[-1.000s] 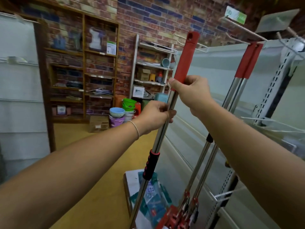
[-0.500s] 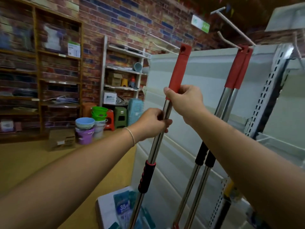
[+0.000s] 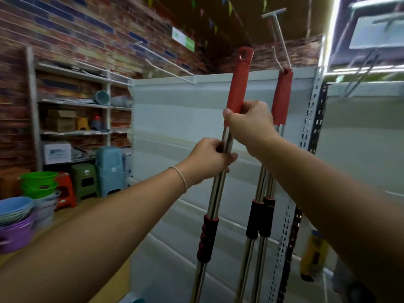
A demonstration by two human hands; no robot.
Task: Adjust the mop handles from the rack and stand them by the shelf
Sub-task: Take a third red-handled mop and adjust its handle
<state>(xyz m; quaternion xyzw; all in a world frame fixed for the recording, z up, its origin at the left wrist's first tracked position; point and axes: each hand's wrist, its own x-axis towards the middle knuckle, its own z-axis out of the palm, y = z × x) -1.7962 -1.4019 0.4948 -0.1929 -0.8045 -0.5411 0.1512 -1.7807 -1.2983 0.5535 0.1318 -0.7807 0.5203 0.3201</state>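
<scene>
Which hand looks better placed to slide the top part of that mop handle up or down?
Probably the right hand: it grips the red top grip, while the left hand holds the steel tube below.

Indoor light, moderately bright, cool cast. Strong glare from a ceiling light strip at upper right, blown out white. Motion blur throughout; brick wall and left shelving soft and smeared. Wide-angle distortion bends the edges, forearms stretched. Shiny mop handle catches bright reflections. Shadows faint.
</scene>
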